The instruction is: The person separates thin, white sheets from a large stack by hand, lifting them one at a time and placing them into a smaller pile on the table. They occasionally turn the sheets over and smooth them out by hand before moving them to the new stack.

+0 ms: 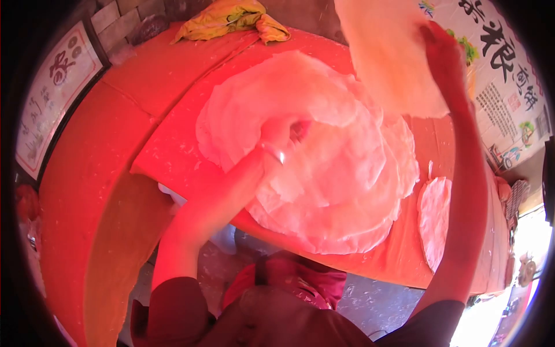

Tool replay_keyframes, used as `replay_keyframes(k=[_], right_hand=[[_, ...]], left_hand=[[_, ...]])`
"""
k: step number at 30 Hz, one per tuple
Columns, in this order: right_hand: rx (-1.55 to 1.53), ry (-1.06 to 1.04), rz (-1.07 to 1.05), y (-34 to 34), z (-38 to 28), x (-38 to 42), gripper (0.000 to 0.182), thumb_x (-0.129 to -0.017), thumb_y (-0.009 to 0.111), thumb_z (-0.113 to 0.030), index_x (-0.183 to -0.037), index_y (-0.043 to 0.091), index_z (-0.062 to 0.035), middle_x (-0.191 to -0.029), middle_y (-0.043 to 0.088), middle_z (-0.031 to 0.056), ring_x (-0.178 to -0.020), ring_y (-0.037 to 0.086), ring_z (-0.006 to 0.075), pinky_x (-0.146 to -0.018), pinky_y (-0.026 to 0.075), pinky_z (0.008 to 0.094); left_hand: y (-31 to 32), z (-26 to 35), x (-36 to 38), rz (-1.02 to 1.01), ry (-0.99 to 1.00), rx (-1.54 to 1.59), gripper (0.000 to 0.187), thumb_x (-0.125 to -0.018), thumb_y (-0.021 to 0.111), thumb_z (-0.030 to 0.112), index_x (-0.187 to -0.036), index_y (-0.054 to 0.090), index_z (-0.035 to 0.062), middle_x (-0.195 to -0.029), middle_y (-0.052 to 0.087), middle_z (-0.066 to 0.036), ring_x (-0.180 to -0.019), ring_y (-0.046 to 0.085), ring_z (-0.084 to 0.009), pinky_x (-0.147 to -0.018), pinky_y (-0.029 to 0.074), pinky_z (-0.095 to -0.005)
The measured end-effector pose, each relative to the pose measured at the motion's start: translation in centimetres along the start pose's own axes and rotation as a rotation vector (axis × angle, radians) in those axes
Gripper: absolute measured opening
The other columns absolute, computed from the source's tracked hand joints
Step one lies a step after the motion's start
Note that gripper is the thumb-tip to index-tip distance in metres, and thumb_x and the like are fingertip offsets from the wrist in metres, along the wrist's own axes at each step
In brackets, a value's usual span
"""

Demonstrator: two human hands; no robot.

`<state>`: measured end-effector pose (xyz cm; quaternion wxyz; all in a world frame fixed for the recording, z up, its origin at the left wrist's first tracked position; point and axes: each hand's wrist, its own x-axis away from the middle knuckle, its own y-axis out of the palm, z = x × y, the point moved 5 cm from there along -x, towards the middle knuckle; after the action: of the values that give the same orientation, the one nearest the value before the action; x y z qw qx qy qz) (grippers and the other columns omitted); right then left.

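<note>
A pile of large, thin round pancakes (335, 168) spreads over the red-covered table, with ragged, overlapping edges. My left hand (278, 132), a shiny band at its wrist, reaches into the middle of the pile. A raised fold of pancake covers its fingers, so their grip is hidden. At the upper right, my right hand (444, 52) is closed on the edge of a single pancake sheet (387, 55). That sheet hangs raised beyond the pile's right side, and its lower edge overlaps the pile in this view.
A round white-pink flat piece with a short handle (435, 211) lies on the right. Yellow cloth (225, 20) sits at the table's back edge. A printed banner (497, 69) hangs at the right, a framed sign (58, 98) stands at the left.
</note>
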<state>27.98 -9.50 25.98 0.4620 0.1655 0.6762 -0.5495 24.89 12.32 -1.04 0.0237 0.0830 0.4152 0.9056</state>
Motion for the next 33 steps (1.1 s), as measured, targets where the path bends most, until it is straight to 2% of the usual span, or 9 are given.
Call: replay_keyframes(k=[7, 10, 14, 17, 23, 26, 29, 31, 33], right_hand=[[-0.348, -0.431, -0.316, 8.6, -10.7, 14.6, 0.042, -0.070, 0.052, 0.004, -0.112, 0.056, -0.0018, -0.110, 0.058, 0.0167, -0.100, 0.057, 0.0333, -0.080, 0.049, 0.0368], [-0.362, -0.373, -0.423, 9.5, -11.8, 18.8, 0.049, -0.063, 0.053, 0.007, -0.111, 0.056, -0.0017, -0.108, 0.059, 0.0164, -0.102, 0.057, 0.0323, -0.086, 0.048, 0.0387], [-0.362, -0.360, -0.466, 8.2, -12.1, 19.7, 0.050, -0.064, 0.052, 0.007, -0.113, 0.054, -0.0004, -0.111, 0.058, 0.0168, -0.105, 0.055, 0.0323, -0.087, 0.047, 0.0392], [-0.340, -0.381, -0.485, 7.4, -11.9, 20.2, 0.048, -0.066, 0.055, 0.004, -0.114, 0.054, 0.0001, -0.111, 0.058, 0.0167, -0.106, 0.055, 0.0322, -0.087, 0.047, 0.0391], [-0.314, -0.430, -0.468, 6.4, -12.7, 20.7, 0.047, -0.068, 0.057, 0.000, -0.114, 0.054, -0.0003, -0.110, 0.058, 0.0173, -0.104, 0.056, 0.0320, -0.086, 0.047, 0.0396], [-0.279, -0.453, -0.447, 6.1, -12.5, 20.4, 0.043, -0.069, 0.055, 0.002, -0.112, 0.054, -0.0005, -0.107, 0.059, 0.0171, -0.099, 0.058, 0.0314, -0.083, 0.048, 0.0384], [-0.307, -0.379, -0.421, 6.7, -10.0, 17.5, 0.040, -0.067, 0.053, 0.006, -0.107, 0.056, -0.0002, -0.102, 0.061, 0.0163, -0.093, 0.060, 0.0301, -0.079, 0.051, 0.0360], [-0.250, -0.311, -0.397, 4.1, -11.3, 15.5, 0.042, -0.066, 0.052, 0.006, -0.107, 0.056, 0.0007, -0.103, 0.060, 0.0171, -0.093, 0.061, 0.0296, -0.080, 0.051, 0.0356], [-0.235, -0.387, -0.388, 4.6, -11.9, 17.6, 0.042, -0.065, 0.053, 0.006, -0.107, 0.056, 0.0015, -0.103, 0.060, 0.0176, -0.093, 0.060, 0.0300, -0.080, 0.050, 0.0359]], left_hand=[[1.1, -6.8, 9.8, -0.028, -0.227, 0.175, 0.015, -0.088, 0.052, 0.017, -0.098, 0.055, 0.0059, -0.098, 0.062, -0.009, -0.096, 0.060, -0.0244, -0.081, 0.048, -0.0376], [-0.9, -7.1, 9.6, -0.017, -0.174, 0.292, 0.026, -0.091, 0.044, 0.022, -0.104, 0.054, 0.0009, -0.101, 0.061, -0.014, -0.099, 0.058, -0.0267, -0.088, 0.046, -0.0414], [-0.3, -6.1, 10.1, 0.052, -0.074, 0.266, 0.033, -0.093, 0.038, 0.022, -0.105, 0.053, -0.0052, -0.105, 0.059, -0.017, -0.099, 0.058, -0.0281, -0.090, 0.045, -0.0413], [0.0, -5.7, 10.0, -0.133, -0.050, 0.206, 0.034, -0.093, 0.037, 0.021, -0.100, 0.054, -0.0075, -0.109, 0.057, -0.018, -0.101, 0.057, -0.0286, -0.092, 0.044, -0.0418], [-0.4, -5.9, 9.6, -0.185, 0.007, 0.317, 0.026, -0.091, 0.040, 0.019, -0.100, 0.054, -0.0018, -0.103, 0.059, -0.014, -0.097, 0.058, -0.0257, -0.087, 0.045, -0.0384], [0.3, -4.6, 9.6, -0.127, 0.038, 0.344, 0.029, -0.092, 0.038, 0.022, -0.095, 0.054, -0.0020, -0.106, 0.057, -0.015, -0.104, 0.054, -0.0258, -0.090, 0.043, -0.0424], [-2.1, -2.8, 9.6, 0.018, 0.234, 0.209, 0.029, -0.092, 0.040, 0.027, -0.101, 0.054, 0.0029, -0.104, 0.057, -0.010, -0.103, 0.052, -0.0229, -0.093, 0.039, -0.0395], [-3.6, -0.6, 11.5, 0.293, 0.432, -0.044, 0.027, -0.090, 0.046, 0.028, -0.106, 0.053, 0.0072, -0.108, 0.055, -0.005, -0.106, 0.049, -0.0209, -0.096, 0.034, -0.0369], [-5.6, 0.5, 12.8, 0.298, 0.428, 0.018, 0.026, -0.089, 0.049, 0.025, -0.109, 0.052, 0.0075, -0.113, 0.053, -0.005, -0.110, 0.047, -0.0205, -0.097, 0.032, -0.0355]])
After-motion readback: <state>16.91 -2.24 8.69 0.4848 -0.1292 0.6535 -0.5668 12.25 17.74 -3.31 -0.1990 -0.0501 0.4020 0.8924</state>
